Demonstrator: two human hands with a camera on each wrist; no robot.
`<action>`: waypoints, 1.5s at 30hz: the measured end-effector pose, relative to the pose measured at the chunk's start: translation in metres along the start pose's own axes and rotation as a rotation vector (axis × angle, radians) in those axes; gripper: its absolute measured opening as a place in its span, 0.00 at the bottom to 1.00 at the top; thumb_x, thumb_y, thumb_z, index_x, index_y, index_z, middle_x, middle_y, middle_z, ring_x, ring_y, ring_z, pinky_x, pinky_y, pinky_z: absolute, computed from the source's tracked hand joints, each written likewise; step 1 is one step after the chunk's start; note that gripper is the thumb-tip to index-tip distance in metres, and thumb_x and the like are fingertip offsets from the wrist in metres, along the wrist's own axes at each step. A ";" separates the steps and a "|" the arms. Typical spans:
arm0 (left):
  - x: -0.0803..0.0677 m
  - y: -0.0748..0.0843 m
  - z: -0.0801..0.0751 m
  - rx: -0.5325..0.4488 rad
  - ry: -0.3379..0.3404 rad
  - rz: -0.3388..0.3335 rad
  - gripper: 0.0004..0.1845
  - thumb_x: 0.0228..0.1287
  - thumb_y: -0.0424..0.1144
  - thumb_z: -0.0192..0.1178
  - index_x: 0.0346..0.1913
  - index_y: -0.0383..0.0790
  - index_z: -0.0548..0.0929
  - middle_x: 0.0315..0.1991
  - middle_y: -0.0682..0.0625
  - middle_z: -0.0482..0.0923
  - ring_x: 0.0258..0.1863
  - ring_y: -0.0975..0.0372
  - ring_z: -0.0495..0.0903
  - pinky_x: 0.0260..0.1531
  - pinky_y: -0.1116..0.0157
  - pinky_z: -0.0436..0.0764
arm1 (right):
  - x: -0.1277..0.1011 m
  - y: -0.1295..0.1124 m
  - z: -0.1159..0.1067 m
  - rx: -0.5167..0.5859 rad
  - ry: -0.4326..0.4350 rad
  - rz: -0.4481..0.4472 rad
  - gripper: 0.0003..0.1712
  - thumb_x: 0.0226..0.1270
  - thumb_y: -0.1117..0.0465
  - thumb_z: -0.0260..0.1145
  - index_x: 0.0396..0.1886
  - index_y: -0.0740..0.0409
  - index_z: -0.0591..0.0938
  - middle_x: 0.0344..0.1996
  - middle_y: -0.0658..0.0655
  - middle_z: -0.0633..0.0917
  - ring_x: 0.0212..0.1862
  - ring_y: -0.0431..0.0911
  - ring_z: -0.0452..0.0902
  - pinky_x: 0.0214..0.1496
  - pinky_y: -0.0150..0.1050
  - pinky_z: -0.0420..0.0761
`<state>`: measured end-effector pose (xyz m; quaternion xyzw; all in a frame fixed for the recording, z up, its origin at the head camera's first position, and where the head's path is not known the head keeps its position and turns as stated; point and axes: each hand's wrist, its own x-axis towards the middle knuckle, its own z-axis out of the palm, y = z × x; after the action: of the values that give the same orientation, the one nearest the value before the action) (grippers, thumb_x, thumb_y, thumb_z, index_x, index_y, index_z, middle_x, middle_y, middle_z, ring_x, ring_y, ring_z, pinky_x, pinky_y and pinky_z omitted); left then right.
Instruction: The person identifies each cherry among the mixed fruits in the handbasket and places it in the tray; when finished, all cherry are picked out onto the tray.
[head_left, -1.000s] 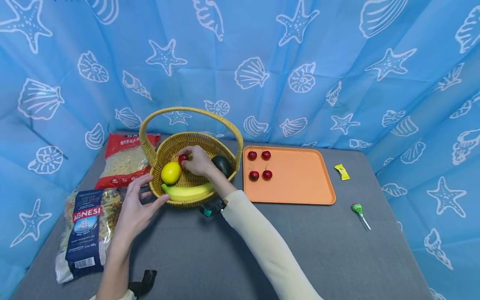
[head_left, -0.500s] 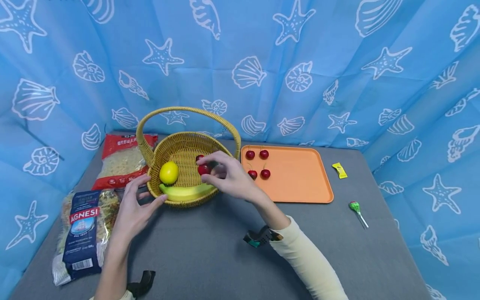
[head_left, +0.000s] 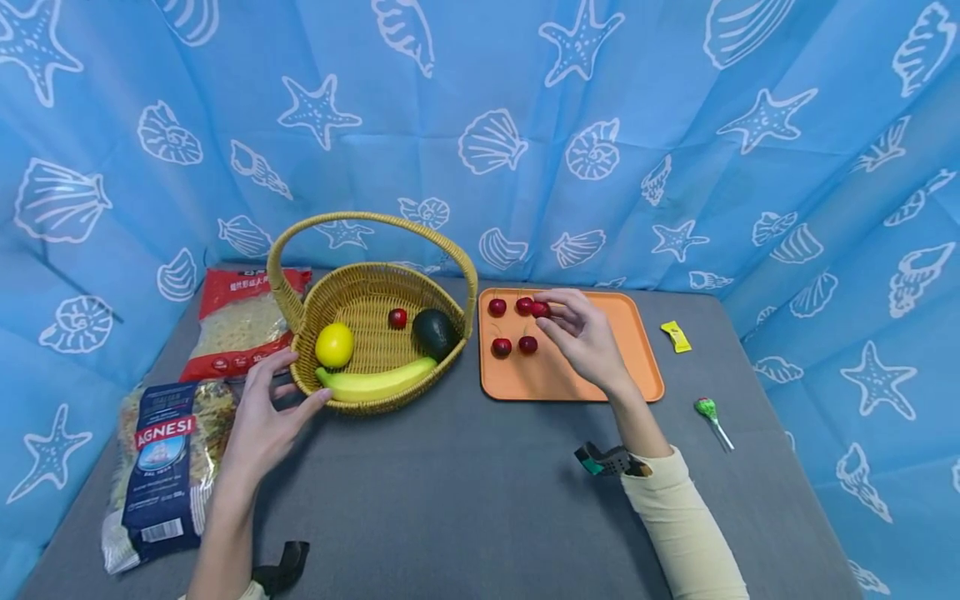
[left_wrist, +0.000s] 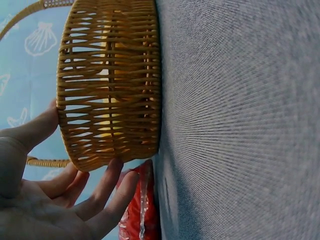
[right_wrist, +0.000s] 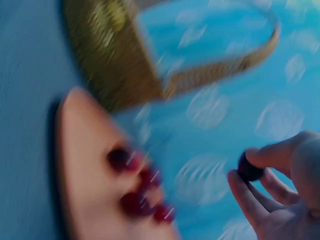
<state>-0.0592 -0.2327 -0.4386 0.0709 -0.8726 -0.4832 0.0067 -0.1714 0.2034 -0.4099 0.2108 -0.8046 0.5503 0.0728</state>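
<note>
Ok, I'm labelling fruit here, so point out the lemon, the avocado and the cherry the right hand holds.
lemon (head_left: 334, 344), head view, middle of its yellow skin.
avocado (head_left: 434, 332), head view, centre of its dark body.
held cherry (head_left: 540, 309), head view, its red side beside the fingertips.

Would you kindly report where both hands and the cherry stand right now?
Right hand pinches cherry above tray. Left hand open, touching basket. Four cherries on tray; nothing blocking.
</note>
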 end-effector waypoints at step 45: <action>0.000 -0.001 0.003 0.003 0.033 0.052 0.43 0.74 0.47 0.72 0.83 0.37 0.63 0.82 0.31 0.58 0.67 0.33 0.79 0.65 0.36 0.83 | 0.018 0.045 -0.006 -0.029 0.134 0.139 0.22 0.73 0.72 0.72 0.65 0.70 0.81 0.64 0.72 0.84 0.64 0.62 0.84 0.70 0.39 0.88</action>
<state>-0.0590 -0.2305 -0.4416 0.0563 -0.8747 -0.4803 0.0337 -0.2075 0.2182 -0.4397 0.1161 -0.8185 0.5553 0.0913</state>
